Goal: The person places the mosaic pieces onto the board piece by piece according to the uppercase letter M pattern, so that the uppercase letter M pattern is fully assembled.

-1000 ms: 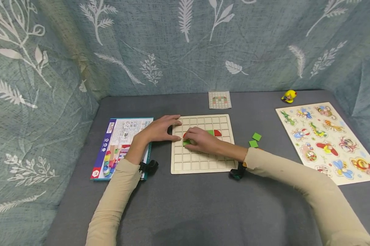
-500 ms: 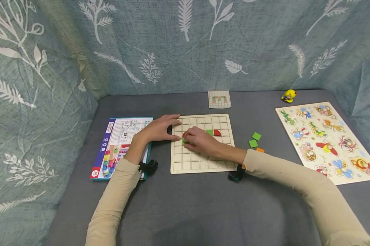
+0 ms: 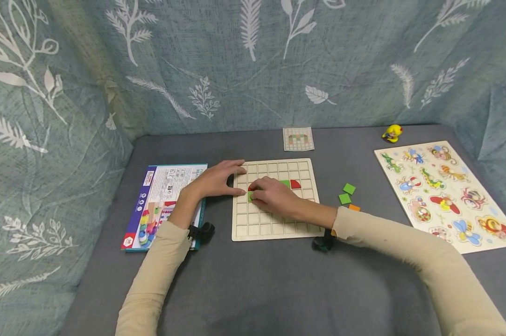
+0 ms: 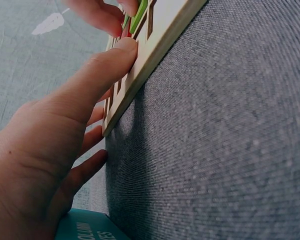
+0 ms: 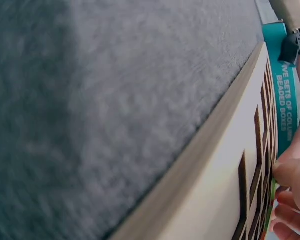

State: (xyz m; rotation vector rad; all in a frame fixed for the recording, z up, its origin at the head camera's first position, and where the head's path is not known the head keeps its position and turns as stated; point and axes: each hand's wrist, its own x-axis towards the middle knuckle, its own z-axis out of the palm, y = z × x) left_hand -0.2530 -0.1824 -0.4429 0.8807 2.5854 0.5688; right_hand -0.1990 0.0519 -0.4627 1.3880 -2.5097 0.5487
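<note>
A wooden grid board (image 3: 278, 228) lies at the middle of the table. My left hand (image 3: 217, 179) rests at its left edge, thumb and fingers spread, the thumb on the rim in the left wrist view. My right hand (image 3: 274, 196) reaches over the board, thumb and fingertips pinching a green square tile (image 4: 138, 17), which stands tilted close over the cells in the left wrist view. A red quarter-round tile (image 3: 295, 184) and a green tile (image 3: 285, 183) sit in one row. Another red tile (image 3: 250, 186) shows at the row's left, partly hidden by my right fingers.
Right of the board lie two loose green tiles (image 3: 344, 199) and an orange tile (image 3: 354, 207). A small pattern card (image 3: 298, 139) lies behind. A box (image 3: 165, 200) is at left; an insect puzzle board (image 3: 448, 196) and a yellow toy figure (image 3: 392, 133) are at right.
My right fingers have shifted slightly over the tile at the board's left side. The orange tile, mostly covered by the right sleeve before, now shows. My left hand stays at the edge.
</note>
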